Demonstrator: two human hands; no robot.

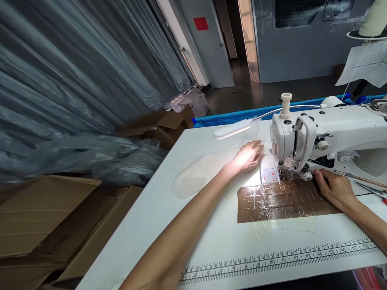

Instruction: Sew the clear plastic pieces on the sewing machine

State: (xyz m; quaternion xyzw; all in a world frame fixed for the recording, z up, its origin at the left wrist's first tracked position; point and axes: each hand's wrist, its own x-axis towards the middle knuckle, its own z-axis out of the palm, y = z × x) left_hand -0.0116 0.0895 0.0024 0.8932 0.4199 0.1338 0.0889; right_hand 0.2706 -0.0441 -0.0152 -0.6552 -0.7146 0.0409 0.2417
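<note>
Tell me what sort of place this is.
Probably a sewing workshop. A white long-armed sewing machine stands on a white flat-topped table marked with a black printed ruler scale, and a cream cone-shaped thread spool shows at the upper right.

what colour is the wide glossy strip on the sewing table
Brown: the wide, glossy strip shows in the head view.

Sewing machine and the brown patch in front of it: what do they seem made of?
Sewing machine: probably painted metal, glossy white, judging by its smooth highlights, though plastic parts are possible. Brown patch: likely plastic tape or film, shiny, given its wrinkles and sharp glare.
</note>
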